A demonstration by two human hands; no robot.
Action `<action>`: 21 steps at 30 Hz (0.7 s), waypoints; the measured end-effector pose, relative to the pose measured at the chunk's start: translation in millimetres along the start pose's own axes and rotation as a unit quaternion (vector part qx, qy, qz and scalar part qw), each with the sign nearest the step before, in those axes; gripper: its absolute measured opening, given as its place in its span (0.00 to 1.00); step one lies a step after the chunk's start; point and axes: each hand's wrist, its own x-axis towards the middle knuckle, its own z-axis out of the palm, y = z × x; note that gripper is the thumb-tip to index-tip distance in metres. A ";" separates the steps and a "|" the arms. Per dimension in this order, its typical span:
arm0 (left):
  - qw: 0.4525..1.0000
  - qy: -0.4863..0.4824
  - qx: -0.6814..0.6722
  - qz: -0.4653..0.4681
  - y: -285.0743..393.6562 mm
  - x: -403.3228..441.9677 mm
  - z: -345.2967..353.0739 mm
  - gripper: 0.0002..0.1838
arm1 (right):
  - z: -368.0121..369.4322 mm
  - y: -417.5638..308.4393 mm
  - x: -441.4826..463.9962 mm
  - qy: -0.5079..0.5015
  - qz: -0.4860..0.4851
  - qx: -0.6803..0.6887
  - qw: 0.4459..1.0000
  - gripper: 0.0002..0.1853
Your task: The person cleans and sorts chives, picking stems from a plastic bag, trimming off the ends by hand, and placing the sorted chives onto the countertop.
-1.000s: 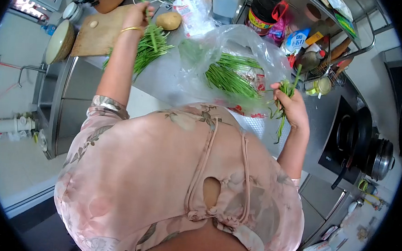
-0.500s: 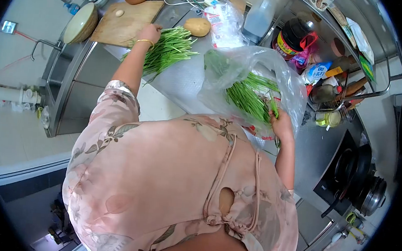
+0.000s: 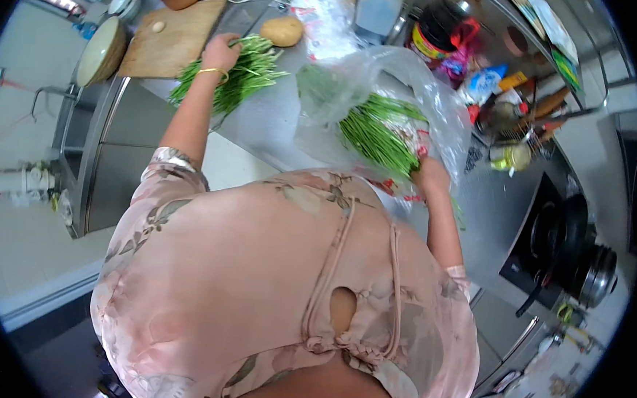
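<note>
On the steel counter lies a loose bunch of garlic chives [image 3: 250, 71], long thin green stalks. My left hand [image 3: 222, 52], with a gold bangle at the wrist, is closed on its upper left part. A second bunch of garlic chives [image 3: 381, 133] rests in an opened clear plastic bag [image 3: 324, 112] to the right. My right hand [image 3: 430, 178] reaches the lower right end of that bunch, its fingers curled on the stalks and partly hidden. A few stalks [image 3: 458, 216] show beside my right forearm.
A wooden cutting board [image 3: 171, 37] with a small pale round item [image 3: 158, 26], a bowl [image 3: 103, 53] and a potato [image 3: 281, 31] lie at the back left. Behind the bag are a plastic jug [image 3: 377, 13] and a dark jar [image 3: 438, 35]. Pans [image 3: 561, 228] stand at the right.
The whole view has shifted. My right hand has moved in against the ends of the bagged chives; the stalks it pinched earlier no longer show upright. My left hand stays on its bunch.
</note>
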 end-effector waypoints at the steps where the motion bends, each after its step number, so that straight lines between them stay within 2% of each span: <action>1: 1.000 0.003 -0.022 0.021 13.5 -3.7 -6.3 0.18 | 1.2 1.1 1.3 0.001 0.004 0.004 1.000 0.17; 6: 0.987 0.003 -0.118 0.111 81.0 -23.4 -28.3 0.16 | 13.8 11.5 10.0 0.050 0.004 0.029 0.998 0.16; 9: 0.950 -0.062 -0.285 0.113 119.3 -37.4 -34.3 0.15 | -14.9 -3.6 -14.5 0.066 -0.024 0.074 0.995 0.14; 11: 0.925 -0.117 -0.327 0.154 150.6 -57.5 -39.3 0.11 | -24.1 -3.3 -21.0 0.063 -0.070 0.158 0.983 0.13; 13: 0.895 -0.195 -0.336 0.218 173.5 -75.0 -39.8 0.10 | -25.6 3.3 -16.0 0.052 -0.144 0.287 0.946 0.13; 15: 0.858 -0.273 -0.343 0.268 202.2 -97.5 -42.1 0.08 | -54.6 -6.0 -36.1 -0.040 -0.116 0.421 0.899 0.11; 18: 0.806 -0.272 -0.299 0.433 238.9 -121.9 -41.8 0.08 | -82.6 -13.5 -54.5 -0.126 -0.125 0.545 0.819 0.08; 21: 0.768 -0.194 -0.249 0.557 263.2 -135.6 -33.4 0.09 | -100.1 -18.4 -67.6 -0.153 -0.160 0.594 0.773 0.08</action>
